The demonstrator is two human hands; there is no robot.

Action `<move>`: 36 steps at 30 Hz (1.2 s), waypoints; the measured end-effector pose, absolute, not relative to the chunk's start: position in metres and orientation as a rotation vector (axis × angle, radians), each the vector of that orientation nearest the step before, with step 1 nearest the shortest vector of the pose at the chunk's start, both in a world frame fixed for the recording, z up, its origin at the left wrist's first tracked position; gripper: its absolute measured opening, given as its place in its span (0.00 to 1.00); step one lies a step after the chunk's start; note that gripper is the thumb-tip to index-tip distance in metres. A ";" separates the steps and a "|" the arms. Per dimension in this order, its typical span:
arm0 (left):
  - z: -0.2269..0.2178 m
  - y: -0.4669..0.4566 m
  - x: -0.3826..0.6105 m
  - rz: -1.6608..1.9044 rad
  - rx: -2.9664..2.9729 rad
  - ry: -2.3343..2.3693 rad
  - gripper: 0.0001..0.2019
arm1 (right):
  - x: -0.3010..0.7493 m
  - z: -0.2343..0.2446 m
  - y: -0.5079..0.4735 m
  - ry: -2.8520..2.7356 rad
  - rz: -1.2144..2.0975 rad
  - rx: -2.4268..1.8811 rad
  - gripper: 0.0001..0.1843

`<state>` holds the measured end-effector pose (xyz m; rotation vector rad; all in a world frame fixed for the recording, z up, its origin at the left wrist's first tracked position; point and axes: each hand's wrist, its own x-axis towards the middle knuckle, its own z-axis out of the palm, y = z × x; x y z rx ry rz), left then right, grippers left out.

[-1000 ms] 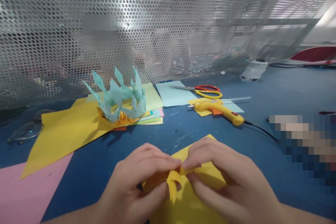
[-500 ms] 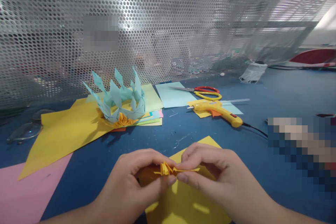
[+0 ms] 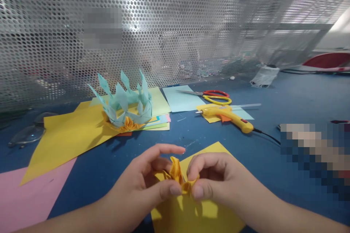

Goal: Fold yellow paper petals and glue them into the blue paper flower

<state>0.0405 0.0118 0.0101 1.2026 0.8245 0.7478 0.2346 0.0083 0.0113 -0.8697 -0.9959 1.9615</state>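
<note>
My left hand (image 3: 144,185) and my right hand (image 3: 216,180) meet low in the middle of the view, both pinching a small pleated piece of yellow-orange paper (image 3: 177,174) between thumbs and fingers. The folded piece stands up between the fingertips. My left forefinger sticks out straight above it. Beneath the hands lies a yellow paper sheet (image 3: 191,213) on the blue table (image 3: 273,91).
A pale blue paper crown (image 3: 124,100) sits on stacked coloured sheets (image 3: 68,134) at the left. A yellow glue gun (image 3: 228,113) with its cord and red-and-yellow scissors (image 3: 212,95) lie at the back right. A pink sheet (image 3: 27,200) lies at the lower left. A perforated metal screen (image 3: 175,25) closes the far side.
Both hands have turned the pleated paper from lying flat between the fingertips to standing upright, and they sit slightly lower. My left forefinger has lifted off and stretched out.
</note>
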 end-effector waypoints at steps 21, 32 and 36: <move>0.007 0.005 0.042 1.193 1.824 1.057 0.10 | 0.230 0.013 0.002 -1.001 1.928 -0.907 0.07; 0.012 0.010 0.042 1.072 1.673 0.950 0.06 | 0.230 0.012 -0.002 -1.198 1.638 -1.000 0.05; 0.013 0.008 0.044 1.063 1.598 0.942 0.07 | 0.230 0.013 -0.001 -1.215 1.615 -1.018 0.04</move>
